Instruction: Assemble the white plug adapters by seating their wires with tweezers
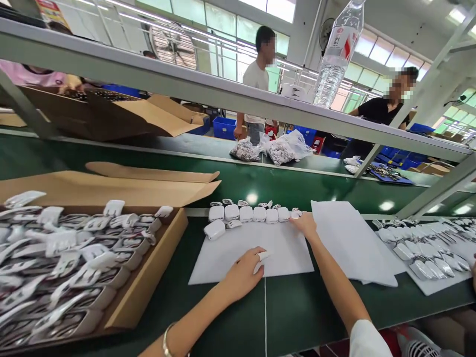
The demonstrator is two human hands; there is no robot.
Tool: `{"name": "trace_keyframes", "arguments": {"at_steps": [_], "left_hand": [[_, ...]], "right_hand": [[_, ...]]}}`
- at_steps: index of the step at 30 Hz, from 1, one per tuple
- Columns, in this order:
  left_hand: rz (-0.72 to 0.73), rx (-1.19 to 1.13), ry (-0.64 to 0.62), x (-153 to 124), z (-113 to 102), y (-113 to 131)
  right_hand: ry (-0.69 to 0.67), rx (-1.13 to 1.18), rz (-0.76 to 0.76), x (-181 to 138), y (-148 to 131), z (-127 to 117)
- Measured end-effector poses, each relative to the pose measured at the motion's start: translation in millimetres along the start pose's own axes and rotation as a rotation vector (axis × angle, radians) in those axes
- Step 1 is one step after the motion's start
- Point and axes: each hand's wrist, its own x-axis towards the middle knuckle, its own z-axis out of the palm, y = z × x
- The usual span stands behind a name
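Observation:
My left hand (243, 273) rests on the near edge of a white foam sheet (253, 253) on the green bench, fingers curled, a white cot on one fingertip. My right hand (305, 224) reaches to the sheet's far right corner and touches the end of a row of small white charger plugs (247, 214). One more plug (214, 229) lies loose at the row's left end. Whether the right fingers grip a plug is hidden.
An open cardboard box (148, 277) full of white plugs stands at the left. A stack of white sheets (351, 243) lies to the right, then rows of plugs (420, 248). Beyond run a green conveyor (260, 183), bagged parts (275, 148), a water bottle (336, 54) and two people.

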Motion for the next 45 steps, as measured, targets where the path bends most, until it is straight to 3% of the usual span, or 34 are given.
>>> {"name": "trace_keyframes", "arguments": {"at_steps": [4,7,10,14,16,19,21,27,30,36,45], "left_hand": [[-0.195,-0.246,0.110,24.8,21.7,-3.8],[-0.196,-0.392,0.183,37.5,35.6,-10.5],[-0.125,-0.280,0.220,44.0,43.0,-18.2],[-0.047,-0.093,0.277,49.1,46.6,-28.8],[-0.029,-0.067,0.283,51.1,49.0,-32.8],[0.027,0.018,0.354,51.0,54.0,-34.4],[0.118,0.056,0.396,47.8,57.8,-31.8],[0.302,0.025,0.444,40.3,70.1,-18.2],[0.350,0.038,0.464,42.5,73.6,-18.2],[0.280,0.011,0.449,44.3,73.4,-21.0],[0.260,0.014,0.456,43.2,74.4,-24.9]], "right_hand": [[0.035,0.093,-0.061,-43.5,3.4,11.2],[-0.079,0.329,-0.219,-78.1,9.3,28.7],[-0.192,0.562,-0.340,-93.4,16.4,35.8],[-0.456,0.683,-0.486,-85.1,34.7,16.7],[-0.525,0.787,-0.395,-76.5,44.8,5.3],[-0.427,0.929,-0.124,-66.4,53.6,-1.2],[-0.346,1.006,-0.052,-63.8,54.1,0.8],[0.031,0.976,-0.205,-76.5,45.2,2.6],[0.034,0.993,-0.221,-84.0,41.4,-2.1],[0.140,1.106,-0.166,-90.4,30.0,1.0],[0.044,0.996,-0.504,-93.0,37.0,1.3]]}}
